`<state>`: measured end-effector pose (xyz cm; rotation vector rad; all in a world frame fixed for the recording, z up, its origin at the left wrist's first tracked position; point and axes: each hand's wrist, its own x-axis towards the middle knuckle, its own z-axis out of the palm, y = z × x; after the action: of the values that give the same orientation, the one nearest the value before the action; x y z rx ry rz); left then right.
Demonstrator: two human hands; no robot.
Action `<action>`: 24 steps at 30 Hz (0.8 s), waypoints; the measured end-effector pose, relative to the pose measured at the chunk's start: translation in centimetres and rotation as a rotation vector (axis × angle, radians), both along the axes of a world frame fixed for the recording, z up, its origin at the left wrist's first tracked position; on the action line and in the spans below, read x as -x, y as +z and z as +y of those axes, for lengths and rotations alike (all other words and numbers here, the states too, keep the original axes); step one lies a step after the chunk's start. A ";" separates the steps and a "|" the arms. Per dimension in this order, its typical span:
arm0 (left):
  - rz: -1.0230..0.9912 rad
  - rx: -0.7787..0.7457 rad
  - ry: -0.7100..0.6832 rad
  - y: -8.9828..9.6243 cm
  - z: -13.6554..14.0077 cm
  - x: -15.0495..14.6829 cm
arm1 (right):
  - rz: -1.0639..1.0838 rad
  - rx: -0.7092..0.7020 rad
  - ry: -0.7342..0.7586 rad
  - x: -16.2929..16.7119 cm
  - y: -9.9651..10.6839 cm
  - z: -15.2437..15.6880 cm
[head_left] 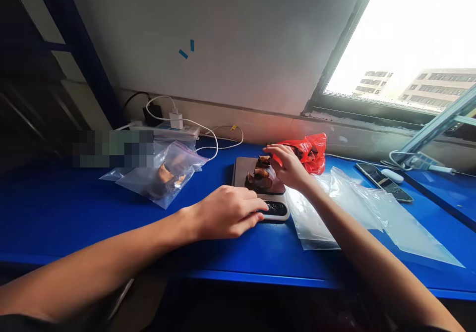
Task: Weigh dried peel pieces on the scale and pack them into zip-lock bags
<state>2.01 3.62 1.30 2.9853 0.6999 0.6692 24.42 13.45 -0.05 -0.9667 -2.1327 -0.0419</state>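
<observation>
Scale (260, 186) sits on the blue counter (59, 208) right between both hands, with a little heap of brown pieces (261, 172) piled on its platform. Only the head view to go on.

Left hand (226, 212) lies low at the near left corner of the scale, fingers loosely curled, fingertips touching the front strip by the display. It isn't holding anything. Right hand (288, 166) is over the far right side of the platform, fingers bent down and touching the brown pieces; can't tell if it's actually pinching one.

Just beyond the right hand there's a crumpled red bag (310, 151), nearly touching it. To the right of that hand, clear plastic bags (357, 208) lie flat, the nearest one tucked against the scale's edge. Farther right, a phone (383, 181). Left of the left hand, a decent stretch of bare blue surface, then a zip bag (163, 176) with more brown bits in it. Near edge of the counter runs under both forearms.

Behind everything: a power strip (167, 130) with white cables against a pale wall, and a bright window (405, 39) up on the right.
</observation>
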 end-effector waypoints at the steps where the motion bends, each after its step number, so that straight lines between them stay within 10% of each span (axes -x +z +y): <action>1: 0.002 -0.013 -0.014 0.0 -0.1 0.0 | -0.020 0.001 0.011 0.1 0.0 -0.2; 11: 0.075 -0.087 -0.105 -0.1 -1.0 -0.5 | -0.126 0.075 0.047 1.4 0.3 -1.7; 18: 0.105 -0.071 -0.126 0.0 -1.1 -0.4 | 0.406 0.380 0.057 -0.5 1.6 -2.7; 24: 0.066 0.038 0.072 0.0 -0.9 -0.5 | 0.327 0.528 -0.229 -5.1 1.3 -1.5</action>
<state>2.47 2.69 1.30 2.9718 0.8183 0.5552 29.48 11.93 1.23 -1.4088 -1.7498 0.5530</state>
